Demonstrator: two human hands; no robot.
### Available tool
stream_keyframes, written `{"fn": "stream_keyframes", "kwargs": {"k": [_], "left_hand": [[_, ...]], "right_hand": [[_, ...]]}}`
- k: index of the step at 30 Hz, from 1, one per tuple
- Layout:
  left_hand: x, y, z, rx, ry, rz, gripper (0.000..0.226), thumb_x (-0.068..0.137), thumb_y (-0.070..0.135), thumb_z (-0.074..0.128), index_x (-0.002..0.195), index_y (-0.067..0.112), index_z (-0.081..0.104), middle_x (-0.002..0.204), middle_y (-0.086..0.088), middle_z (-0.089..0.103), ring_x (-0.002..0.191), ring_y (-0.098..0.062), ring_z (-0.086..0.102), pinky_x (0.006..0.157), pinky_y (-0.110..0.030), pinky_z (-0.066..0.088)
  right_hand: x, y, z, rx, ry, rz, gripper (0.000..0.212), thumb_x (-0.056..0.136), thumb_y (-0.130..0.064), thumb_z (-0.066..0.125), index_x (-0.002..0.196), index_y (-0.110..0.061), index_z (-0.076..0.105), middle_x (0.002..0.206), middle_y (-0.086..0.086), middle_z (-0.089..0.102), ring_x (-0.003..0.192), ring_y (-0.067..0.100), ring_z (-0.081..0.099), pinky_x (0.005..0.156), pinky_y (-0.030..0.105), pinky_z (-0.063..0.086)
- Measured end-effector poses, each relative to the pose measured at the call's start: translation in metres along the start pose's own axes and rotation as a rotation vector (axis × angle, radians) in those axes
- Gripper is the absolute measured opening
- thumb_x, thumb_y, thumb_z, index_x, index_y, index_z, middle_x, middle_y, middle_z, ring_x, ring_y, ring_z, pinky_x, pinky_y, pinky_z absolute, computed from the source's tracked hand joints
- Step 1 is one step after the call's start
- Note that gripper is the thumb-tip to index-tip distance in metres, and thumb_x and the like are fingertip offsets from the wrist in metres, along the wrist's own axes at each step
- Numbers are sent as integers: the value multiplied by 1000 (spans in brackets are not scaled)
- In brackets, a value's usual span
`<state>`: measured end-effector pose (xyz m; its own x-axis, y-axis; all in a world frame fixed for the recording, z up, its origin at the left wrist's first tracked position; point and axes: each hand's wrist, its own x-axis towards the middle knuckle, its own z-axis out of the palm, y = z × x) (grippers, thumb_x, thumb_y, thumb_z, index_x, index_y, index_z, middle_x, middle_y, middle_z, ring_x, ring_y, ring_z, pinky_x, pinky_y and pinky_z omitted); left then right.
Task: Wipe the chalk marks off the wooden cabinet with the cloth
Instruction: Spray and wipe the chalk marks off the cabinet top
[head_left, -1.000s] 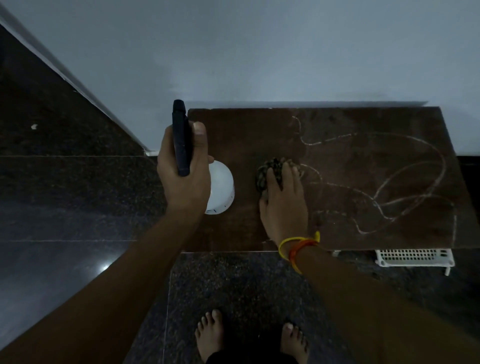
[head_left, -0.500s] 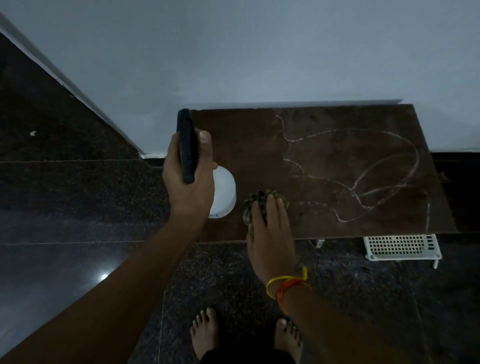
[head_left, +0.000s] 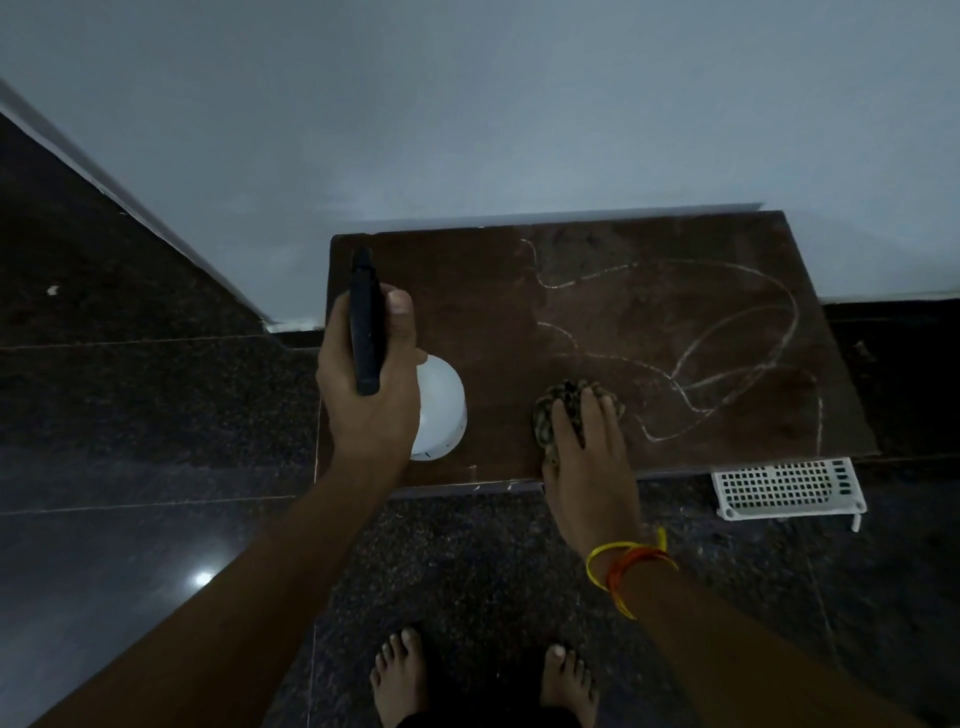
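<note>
The right hand (head_left: 587, 467) lay on a crumpled, mottled brown cloth (head_left: 550, 415), its fingers (head_left: 597, 410) stretched flat over the wad and pressing it onto the top of the dark brown wooden cabinet (head_left: 467, 291), near the front edge. Looping white chalk marks (head_left: 680, 430) ran just right of and beyond those fingers. The left hand (head_left: 374, 400) had its fingers wrapped round a black-headed white plastic spray bottle (head_left: 441, 405) over the cabinet's left end.

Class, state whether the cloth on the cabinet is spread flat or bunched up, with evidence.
Bunched up: the cloth shows as a small crumpled wad beneath the right hand on the cabinet, not a flat sheet.
</note>
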<state>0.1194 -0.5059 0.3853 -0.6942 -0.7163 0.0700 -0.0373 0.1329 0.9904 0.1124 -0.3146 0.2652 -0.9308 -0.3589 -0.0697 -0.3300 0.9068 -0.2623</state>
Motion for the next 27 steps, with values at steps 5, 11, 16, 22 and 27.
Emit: {"fn": "stream_keyframes", "kwargs": {"k": [5,11,16,22,27], "left_hand": [[-2,4,12,7,6,-9,8,98,37,54,91,37,58,76,17,63,65,-12,62,65,-21,53],[-8,5,25,24,38,-110,12,97,42,55,87,36,59,70,11,61,56,-14,59,58,-26,54],[-8,10,39,77,45,-169,18,97,40,55,83,29,59,69,3,60,50,-10,56,51,-26,52],[-6,10,43,123,37,-237,24,96,39,57,78,24,61,73,-1,63,56,-16,58,48,-28,50],[-4,13,45,144,31,-311,24,96,41,57,78,25,62,76,-1,65,57,-17,59,49,-27,48]], "right_hand": [[43,16,-8,-8,36,-34,56,87,-21,61,140,-10,42,150,22,30,140,40,23,107,52,37],[16,15,-8,-3,25,-29,59,83,-22,65,137,-9,45,147,22,34,137,42,28,105,53,38],[43,24,-9,35,45,-91,58,81,-16,68,135,-6,49,144,24,38,135,44,32,102,56,40],[49,22,-9,68,41,-69,57,87,-21,60,140,-8,42,149,22,31,139,42,25,108,52,34],[35,22,-6,57,42,-146,58,79,-19,68,133,-6,51,142,24,42,132,45,37,101,54,42]]}}
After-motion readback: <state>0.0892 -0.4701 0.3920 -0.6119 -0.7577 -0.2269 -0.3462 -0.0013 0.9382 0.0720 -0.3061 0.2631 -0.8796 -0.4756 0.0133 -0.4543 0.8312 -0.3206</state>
